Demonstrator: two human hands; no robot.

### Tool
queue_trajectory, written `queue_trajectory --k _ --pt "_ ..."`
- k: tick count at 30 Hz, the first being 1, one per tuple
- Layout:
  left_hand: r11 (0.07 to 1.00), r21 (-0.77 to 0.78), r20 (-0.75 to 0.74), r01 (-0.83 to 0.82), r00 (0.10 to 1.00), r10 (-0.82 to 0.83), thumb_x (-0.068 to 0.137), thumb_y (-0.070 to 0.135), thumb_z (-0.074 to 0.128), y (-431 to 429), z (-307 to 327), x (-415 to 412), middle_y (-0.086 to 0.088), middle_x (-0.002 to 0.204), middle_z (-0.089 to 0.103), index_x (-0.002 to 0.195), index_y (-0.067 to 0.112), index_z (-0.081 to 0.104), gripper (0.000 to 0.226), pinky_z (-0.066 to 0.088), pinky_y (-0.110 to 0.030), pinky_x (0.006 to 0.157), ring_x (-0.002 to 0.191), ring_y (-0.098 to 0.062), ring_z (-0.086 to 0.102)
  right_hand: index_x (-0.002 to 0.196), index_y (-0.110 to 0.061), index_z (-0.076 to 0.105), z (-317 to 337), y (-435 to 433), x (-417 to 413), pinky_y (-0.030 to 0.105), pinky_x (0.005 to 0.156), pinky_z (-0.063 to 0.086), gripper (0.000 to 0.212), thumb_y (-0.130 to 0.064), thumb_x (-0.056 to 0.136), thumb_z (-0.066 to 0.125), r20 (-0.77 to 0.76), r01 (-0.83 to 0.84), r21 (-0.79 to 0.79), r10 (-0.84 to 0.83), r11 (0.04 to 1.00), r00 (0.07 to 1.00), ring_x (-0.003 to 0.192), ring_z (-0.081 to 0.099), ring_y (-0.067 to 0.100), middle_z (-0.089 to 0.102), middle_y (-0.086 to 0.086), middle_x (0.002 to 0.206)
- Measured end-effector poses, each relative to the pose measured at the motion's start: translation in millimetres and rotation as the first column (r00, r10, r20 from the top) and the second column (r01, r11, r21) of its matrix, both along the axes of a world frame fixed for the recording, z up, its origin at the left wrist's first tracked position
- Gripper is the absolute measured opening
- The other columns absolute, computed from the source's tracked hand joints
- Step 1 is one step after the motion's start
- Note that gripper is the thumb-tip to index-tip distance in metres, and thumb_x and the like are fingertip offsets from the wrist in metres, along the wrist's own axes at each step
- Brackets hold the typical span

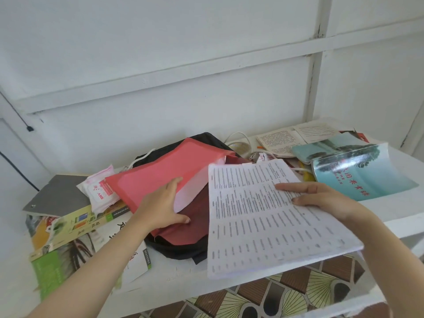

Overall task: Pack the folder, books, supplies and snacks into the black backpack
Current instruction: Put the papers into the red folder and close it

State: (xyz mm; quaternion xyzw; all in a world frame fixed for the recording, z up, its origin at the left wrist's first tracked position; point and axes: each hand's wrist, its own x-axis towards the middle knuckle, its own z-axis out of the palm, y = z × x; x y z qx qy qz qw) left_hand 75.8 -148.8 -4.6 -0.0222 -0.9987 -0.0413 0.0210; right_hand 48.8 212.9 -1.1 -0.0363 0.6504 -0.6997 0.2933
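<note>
Left hand [160, 204]: grips the red folder's [158, 173] lifted flap, thumb beneath.
Right hand [321, 198]: pinches printed sheets [259, 226], fingers on top, over the tabletop's [183, 275] front edge.
Red folder: lying on black backpack [183, 251], mid-tabletop.
Books [75, 223]: stacked at left edge; blue book [358, 175] near right edge.

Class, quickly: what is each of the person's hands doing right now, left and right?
Left hand: grips the red folder by its edge.
Right hand: holds the printed pages, fingers on top, thumb hidden beneath.
</note>
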Motion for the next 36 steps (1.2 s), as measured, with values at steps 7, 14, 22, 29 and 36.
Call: queue_trajectory --k 7,14,22,29,36 --pt "0.998 -0.048 -0.017 0.05 0.999 -0.051 0.064 0.052 0.078 9 9 2 0.004 0.156 0.017 0.149 0.021 0.006 0.115 0.036 -0.034 0.102 0.138 -0.016 0.027 0.121 -0.013 0.062 14 -7 -13 0.027 0.056 0.057 0.04 0.007 0.092 0.044 -0.052 -0.039 0.062 0.042 0.997 0.998 0.076 0.072 0.025 0.068 0.015 0.111" --pt "0.99 0.073 -0.028 0.123 0.992 -0.121 0.081 0.037 0.069 10 17 3 0.009 0.156 0.016 0.148 0.025 0.012 0.089 0.032 -0.03 0.106 0.138 -0.015 0.029 0.127 -0.011 0.057 12 -36 -21 0.028 0.062 0.059 0.041 0.007 0.093 0.043 -0.092 0.097 -0.008 -0.097 0.995 0.991 0.083 0.07 0.022 0.063 0.012 0.119" --pt "0.883 0.46 -0.051 0.09 0.996 -0.074 0.082 0.076 0.006 9 19 -2 0.011 0.147 0.037 0.141 0.028 0.036 0.083 0.018 -0.018 0.104 0.135 -0.005 0.03 0.135 -0.01 0.048 -2 -60 -22 0.032 0.07 0.059 0.045 0.006 0.093 0.045 -0.093 0.188 0.038 -0.184 0.981 0.979 0.096 0.066 0.026 0.057 0.007 0.126" --pt "0.92 0.375 -0.075 0.112 0.993 -0.09 0.066 0.085 -0.012 11 13 -5 0.01 0.15 0.032 0.143 0.027 0.033 0.106 0.016 -0.015 0.104 0.137 -0.008 0.029 0.133 -0.01 0.05 -4 -66 -21 0.029 0.064 0.059 0.045 0.007 0.092 0.044 -0.073 0.184 -0.017 -0.184 0.983 0.98 0.095 0.066 0.025 0.054 0.007 0.131" --pt "0.883 0.449 -0.079 0.139 0.99 -0.116 0.064 0.089 -0.009 5 8 -12 0.015 0.144 0.036 0.14 0.028 0.038 0.108 0.022 -0.019 0.101 0.131 -0.001 0.032 0.129 -0.009 0.054 1 -61 -28 0.025 0.055 0.057 0.042 0.008 0.092 0.044 -0.054 0.217 -0.103 -0.223 0.971 0.973 0.084 0.067 0.026 0.061 0.015 0.119"
